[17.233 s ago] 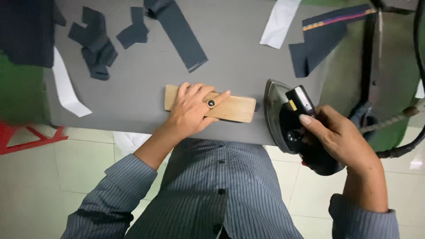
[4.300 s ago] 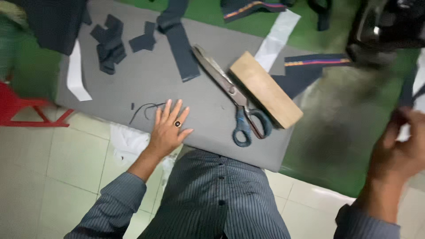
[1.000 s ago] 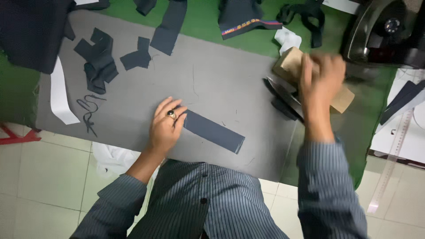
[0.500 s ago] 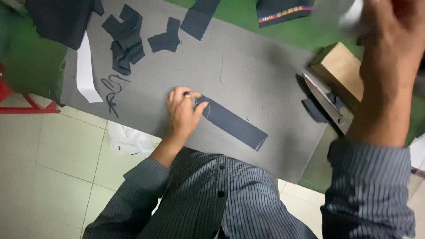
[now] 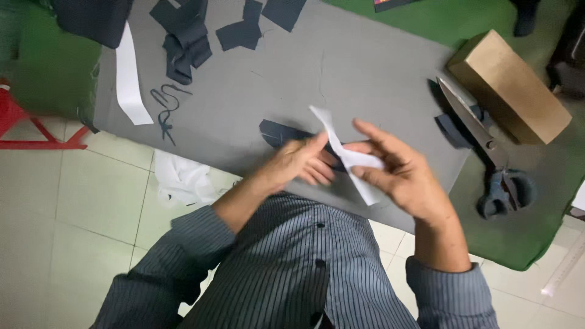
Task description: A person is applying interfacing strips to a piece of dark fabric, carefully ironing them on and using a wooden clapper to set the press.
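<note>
Left to right: at 9–10 o'clock a long white fabric strip (image 5: 131,79) lies near the left edge of the grey felt-covered table (image 5: 365,67), with a loose dark thread tangle (image 5: 164,106) just beside it and a heap of dark navy cloth offcuts (image 5: 195,33) at 11 o'clock. Centre, near the front edge: a dark navy rectangular fabric strip (image 5: 277,132) lies flat, its right part hidden under the hands. Left hand (image 5: 301,161) rests over that strip, fingers curled loosely; whether they pinch the white piece or the dark one I cannot tell. Right hand (image 5: 402,176) has its grip closed on a narrow white interfacing strip (image 5: 347,152), thumb and fingers pinching the lower part, the upper end standing free toward 12 o'clock. Judged step: lining up the white strip with the dark one, not yet laid down. That calls for getting the white strip flat and square to the dark strip's edges, held down so it does not curl. Open room: bare grey surface from centre up to 12 o'clock, nothing in the way. Tight side is 6 o'clock, where the work sits close to the table edge. At 3 o'clock large steel tailor's shears with dark handles (image 5: 487,152) lie blades toward 12, just beside a tan wooden block (image 5: 509,85) on the green cloth (image 5: 518,237); well apart from the hands.
</note>
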